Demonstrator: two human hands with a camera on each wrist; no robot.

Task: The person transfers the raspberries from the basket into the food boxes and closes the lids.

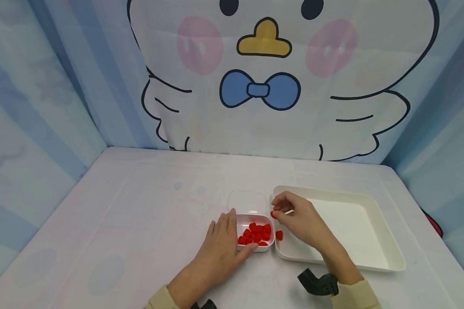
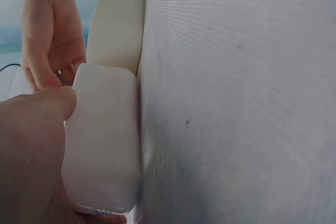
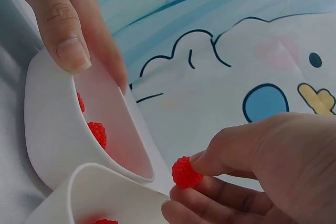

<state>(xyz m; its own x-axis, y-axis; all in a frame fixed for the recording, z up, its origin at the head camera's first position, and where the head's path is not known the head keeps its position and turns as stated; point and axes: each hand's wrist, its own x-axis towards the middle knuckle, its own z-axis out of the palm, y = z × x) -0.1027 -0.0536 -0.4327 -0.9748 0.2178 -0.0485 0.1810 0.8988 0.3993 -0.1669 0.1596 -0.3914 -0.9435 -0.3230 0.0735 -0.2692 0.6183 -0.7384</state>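
A small white plastic box (image 1: 266,248) with a raised clear lid (image 1: 247,201) holds several red raspberries (image 1: 256,231). My left hand (image 1: 220,249) holds the box at its left end, fingers along that side and thumb (image 3: 74,56) on the near rim. Over the tray's left edge, my right hand (image 1: 303,219) pinches one raspberry (image 3: 186,172) between thumb and fingers. Another raspberry (image 1: 279,235) lies inside the white tray (image 1: 355,227), by its left wall. In the left wrist view, the outer wall of the box (image 2: 105,140) hides its contents.
The tray stands on the right, close beside the box. A pale cloth (image 1: 100,223) covers the table. Behind hangs a curtain (image 1: 260,128) with a cartoon figure, and more blue fabric encloses both sides. Something red and black (image 1: 432,223) shows beyond the right table edge.
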